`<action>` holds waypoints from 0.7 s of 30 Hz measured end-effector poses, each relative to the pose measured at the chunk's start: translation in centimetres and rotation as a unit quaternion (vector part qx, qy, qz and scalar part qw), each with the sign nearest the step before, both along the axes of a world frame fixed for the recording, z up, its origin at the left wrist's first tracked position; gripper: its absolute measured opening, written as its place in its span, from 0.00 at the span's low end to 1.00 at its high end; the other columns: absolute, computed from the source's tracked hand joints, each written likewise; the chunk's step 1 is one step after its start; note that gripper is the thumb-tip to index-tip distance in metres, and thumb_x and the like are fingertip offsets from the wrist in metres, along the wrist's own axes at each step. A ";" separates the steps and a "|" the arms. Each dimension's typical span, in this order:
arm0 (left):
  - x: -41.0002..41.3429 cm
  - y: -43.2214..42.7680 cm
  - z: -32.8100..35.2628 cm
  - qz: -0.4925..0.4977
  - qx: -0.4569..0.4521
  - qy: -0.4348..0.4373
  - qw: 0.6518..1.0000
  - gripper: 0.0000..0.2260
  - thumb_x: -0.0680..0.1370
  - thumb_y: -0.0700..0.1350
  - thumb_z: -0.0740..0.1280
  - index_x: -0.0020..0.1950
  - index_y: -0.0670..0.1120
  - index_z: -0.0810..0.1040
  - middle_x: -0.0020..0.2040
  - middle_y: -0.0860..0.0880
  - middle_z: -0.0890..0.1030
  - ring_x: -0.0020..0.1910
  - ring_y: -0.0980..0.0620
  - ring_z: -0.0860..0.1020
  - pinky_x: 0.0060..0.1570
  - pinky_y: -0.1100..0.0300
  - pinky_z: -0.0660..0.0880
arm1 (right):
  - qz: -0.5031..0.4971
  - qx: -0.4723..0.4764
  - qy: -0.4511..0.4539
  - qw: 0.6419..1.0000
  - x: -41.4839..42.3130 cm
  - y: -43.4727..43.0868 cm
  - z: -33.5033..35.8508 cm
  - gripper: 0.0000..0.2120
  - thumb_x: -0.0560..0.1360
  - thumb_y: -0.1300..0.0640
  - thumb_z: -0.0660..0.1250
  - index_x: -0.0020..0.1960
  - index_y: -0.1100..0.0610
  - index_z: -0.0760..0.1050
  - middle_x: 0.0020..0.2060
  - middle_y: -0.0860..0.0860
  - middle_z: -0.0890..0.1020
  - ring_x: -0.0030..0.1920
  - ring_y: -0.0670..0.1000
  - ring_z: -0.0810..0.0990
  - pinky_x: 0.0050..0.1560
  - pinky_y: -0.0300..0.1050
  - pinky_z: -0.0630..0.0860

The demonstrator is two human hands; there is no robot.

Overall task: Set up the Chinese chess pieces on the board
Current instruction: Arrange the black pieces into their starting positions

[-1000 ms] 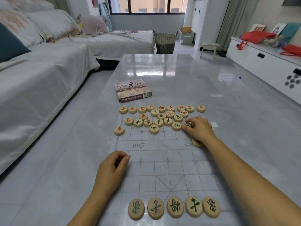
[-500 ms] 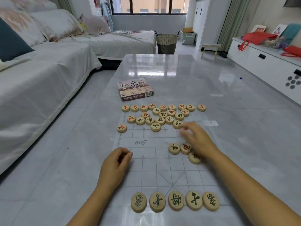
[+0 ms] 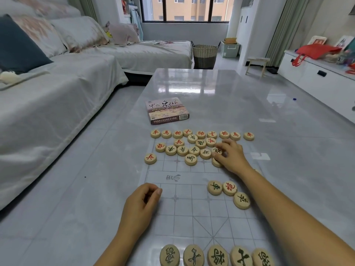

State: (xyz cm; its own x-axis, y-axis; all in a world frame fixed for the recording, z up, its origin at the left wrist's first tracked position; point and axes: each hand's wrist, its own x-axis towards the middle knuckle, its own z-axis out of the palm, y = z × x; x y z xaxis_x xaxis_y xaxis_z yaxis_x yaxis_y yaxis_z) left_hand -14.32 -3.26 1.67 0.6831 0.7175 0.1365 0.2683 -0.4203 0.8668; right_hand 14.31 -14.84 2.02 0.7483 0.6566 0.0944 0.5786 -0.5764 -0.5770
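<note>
L hand (image 3: 142, 203) sits low & centre, back of hand up, fingers curled in to a loose fist, thumb tip laid vs. the index finger. Nothing shows inside it. L forearm (image 3: 115, 244) is bare, rises from the bottom edge & leans a bit to the R.

R arm (image 3: 288, 217) is bare too, comes in from the bottom R corner & is stretched fwd, reaching further out than the L, wrist approx. straight. R hand (image 3: 231, 157) is palm down, fingers spread & bent, tips down on pieces (image 3: 216, 150). Can't tell if any piece is pinched. The 2 hands are well apart.
</note>
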 end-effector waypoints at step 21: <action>-0.1 -0.3 0.2 -0.008 0.010 0.011 1.000 0.06 0.77 0.46 0.64 0.40 0.52 0.76 0.36 0.53 0.79 0.37 0.57 0.76 0.38 0.63 0.73 | 0.061 0.106 0.126 0.984 -4.9 1.1 2.3 0.15 0.78 0.61 0.57 0.63 0.56 0.73 0.64 0.53 0.72 0.65 0.54 0.69 0.64 0.50 0.68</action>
